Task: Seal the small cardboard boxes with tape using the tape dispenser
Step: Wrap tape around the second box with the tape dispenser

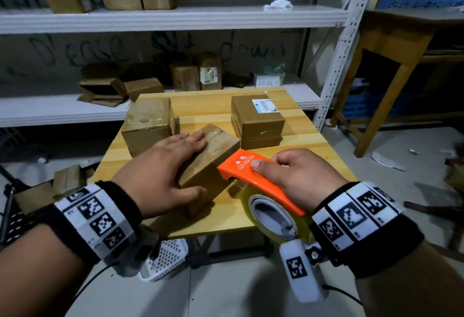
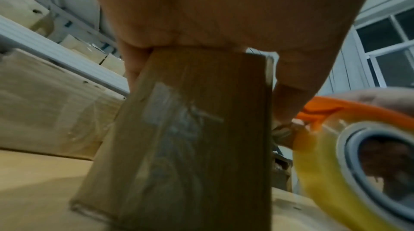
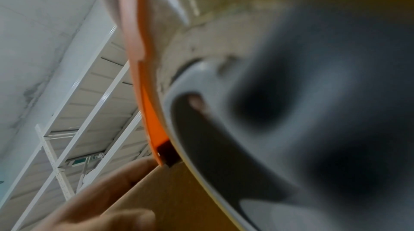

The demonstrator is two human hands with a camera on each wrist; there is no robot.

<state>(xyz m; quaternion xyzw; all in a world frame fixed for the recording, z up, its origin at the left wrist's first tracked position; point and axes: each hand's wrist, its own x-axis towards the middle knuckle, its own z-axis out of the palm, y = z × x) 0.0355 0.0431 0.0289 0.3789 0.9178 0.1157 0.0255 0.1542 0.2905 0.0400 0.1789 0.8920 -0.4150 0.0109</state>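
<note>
Right wrist view is largely blurred; tape roll (image 1: 273, 212) hides the right palm. Small box (image 1: 209, 163) lies on the wooden table (image 1: 296, 141), long axis running from near left to far right. Left hand (image 1: 160, 166) rests flat on it, thumb against the near side. Right hand (image 1: 301, 173) grips the orange tape dispenser (image 1: 241, 168), nose touching the box's right edge.

In our right wrist view the tape roll (image 3: 291, 128) is a blur, cut off at three o'clock. Our left hand (image 1: 160, 171) hides part of the box (image 1: 213, 163) top. Shelf boxes (image 1: 185, 75) at twelve o'clock are too dim to read.
</note>
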